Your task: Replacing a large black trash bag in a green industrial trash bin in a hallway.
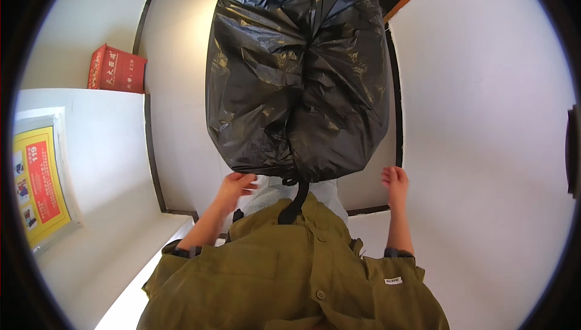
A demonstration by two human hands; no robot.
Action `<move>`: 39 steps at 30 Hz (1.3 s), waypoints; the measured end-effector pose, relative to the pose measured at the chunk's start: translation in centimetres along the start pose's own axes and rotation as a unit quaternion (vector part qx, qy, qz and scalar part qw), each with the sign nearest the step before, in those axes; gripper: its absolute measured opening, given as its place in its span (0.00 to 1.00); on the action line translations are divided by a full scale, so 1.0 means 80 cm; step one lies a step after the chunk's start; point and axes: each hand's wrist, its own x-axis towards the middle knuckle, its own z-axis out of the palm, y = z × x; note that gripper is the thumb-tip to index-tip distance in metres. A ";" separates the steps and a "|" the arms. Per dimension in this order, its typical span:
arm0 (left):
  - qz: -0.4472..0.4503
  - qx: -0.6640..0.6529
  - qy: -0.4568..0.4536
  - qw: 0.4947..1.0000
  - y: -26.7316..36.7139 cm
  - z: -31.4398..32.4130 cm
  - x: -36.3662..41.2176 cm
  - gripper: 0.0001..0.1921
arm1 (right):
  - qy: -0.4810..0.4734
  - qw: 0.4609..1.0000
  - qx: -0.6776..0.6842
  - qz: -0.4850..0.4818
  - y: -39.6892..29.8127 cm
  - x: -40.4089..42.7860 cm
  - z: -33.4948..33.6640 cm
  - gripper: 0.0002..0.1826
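A large black plastic bag (pixel 268 89) fills the space before me, wrinkled and glossy, creased down its middle. What it covers or holds is hidden. By its near left corner is my left hand (pixel 237 187), thumb and fingers apart; whether the fingertips touch the plastic I cannot tell. My right hand (pixel 396 180) is off to the right of the bag, in the air, fingers loosely bent with nothing seen in them. At the bag's near edge is a small black loop (pixel 289 180). A black strip (pixel 297 203) runs from there towards my olive shirt (pixel 254 262).
White walls stand close on the right (pixel 476 103) and left (pixel 104 148), with dark skirting (pixel 154 171) along the pale floor (pixel 177 116). A red fire-equipment box (pixel 119 69) is at the far left. A yellow and red notice (pixel 43 185) bearing writing hangs on the left wall.
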 end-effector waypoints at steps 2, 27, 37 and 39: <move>0.129 0.288 0.054 0.947 0.048 0.011 -0.026 0.13 | 0.064 0.989 -0.058 -0.120 -0.025 -0.005 -0.018 0.08; 0.569 0.644 -0.010 0.511 0.007 0.023 0.190 0.12 | -0.164 0.643 -0.521 -0.538 -0.082 0.017 0.158 0.36; 0.535 0.635 0.067 0.554 0.223 0.068 0.279 0.11 | -0.153 0.612 -0.504 -0.590 -0.244 0.205 0.221 0.41; 0.531 0.632 0.091 0.558 0.252 0.083 0.318 0.12 | -0.158 0.598 -0.512 -0.596 -0.276 0.261 0.236 0.41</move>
